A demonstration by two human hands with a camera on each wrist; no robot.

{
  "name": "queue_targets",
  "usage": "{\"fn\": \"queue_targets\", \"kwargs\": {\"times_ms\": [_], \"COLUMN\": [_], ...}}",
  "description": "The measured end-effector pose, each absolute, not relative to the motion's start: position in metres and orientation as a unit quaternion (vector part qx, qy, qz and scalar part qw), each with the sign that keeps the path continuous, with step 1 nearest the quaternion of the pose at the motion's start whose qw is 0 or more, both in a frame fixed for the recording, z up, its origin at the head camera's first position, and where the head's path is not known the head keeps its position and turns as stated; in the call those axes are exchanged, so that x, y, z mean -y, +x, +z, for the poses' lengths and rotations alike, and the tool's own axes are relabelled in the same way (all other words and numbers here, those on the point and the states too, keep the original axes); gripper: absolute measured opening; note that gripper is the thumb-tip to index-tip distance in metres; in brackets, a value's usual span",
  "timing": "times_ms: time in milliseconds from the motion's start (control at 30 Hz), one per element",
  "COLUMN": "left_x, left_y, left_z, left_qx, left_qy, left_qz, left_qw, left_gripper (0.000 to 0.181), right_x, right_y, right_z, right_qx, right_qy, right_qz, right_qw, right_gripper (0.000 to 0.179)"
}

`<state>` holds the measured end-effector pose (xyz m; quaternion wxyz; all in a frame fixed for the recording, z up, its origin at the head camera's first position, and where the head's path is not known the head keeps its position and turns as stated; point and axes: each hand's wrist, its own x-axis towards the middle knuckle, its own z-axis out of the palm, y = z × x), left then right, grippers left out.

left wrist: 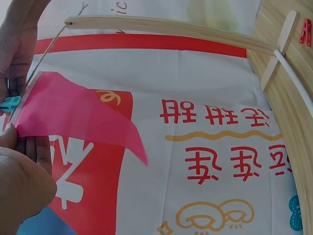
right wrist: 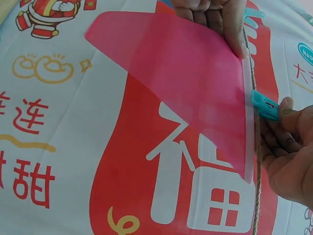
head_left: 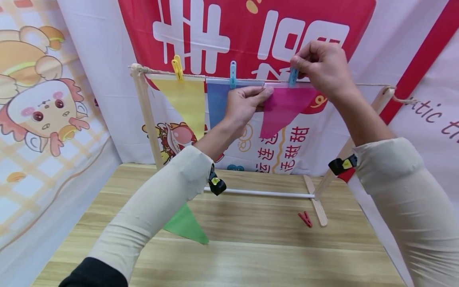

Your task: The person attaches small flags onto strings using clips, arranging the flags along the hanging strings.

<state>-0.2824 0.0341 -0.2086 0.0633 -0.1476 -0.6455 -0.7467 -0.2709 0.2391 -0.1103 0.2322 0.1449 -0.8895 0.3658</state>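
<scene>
A pink triangular pennant (head_left: 283,105) hangs point down at a twine line (head_left: 265,81). My left hand (head_left: 245,104) pinches its upper left corner between thumb and fingers, close to the twine. Above the pennant's top edge, my right hand (head_left: 324,67) pinches a blue clothespin (head_left: 293,76); in the right wrist view that clothespin (right wrist: 265,105) sits across the twine at the white top band. Further left, a blue pennant (head_left: 216,99) hangs under another blue clothespin (head_left: 233,73), partly behind my left hand. A yellow pennant (head_left: 188,99) hangs under a yellow clothespin (head_left: 177,67).
Wooden posts (head_left: 147,115) hold the twine at both ends, joined low down by a white rod (head_left: 269,193). On the wooden table (head_left: 251,259) lie a green pennant (head_left: 188,225), partly under my left sleeve, and a red clothespin (head_left: 305,219). Printed cloth (head_left: 100,48) hangs behind.
</scene>
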Motion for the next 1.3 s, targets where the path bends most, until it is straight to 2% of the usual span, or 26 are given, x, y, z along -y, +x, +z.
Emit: {"fn": "queue_targets", "kwargs": {"times_ms": [767,1300], "left_x": [-0.0356,-0.0306], "left_y": [-0.2849,-0.2836], "left_z": [-0.2089,-0.2074], "left_qx": [0.646,0.663], "left_qy": [-0.147,-0.171], "left_qz": [-0.746,-0.726], "left_qw": [0.066,0.065], "left_gripper": [0.034,0.034], "right_x": [-0.246,-0.2479], "right_y": [-0.2706,-0.268], "right_z": [-0.1151,-0.115], "right_qx": [0.919,0.921], "right_qy": [0.136,0.132], "right_qz": [0.327,0.319], "right_qw": [0.174,0.181], "right_gripper": [0.054,0.056]}}
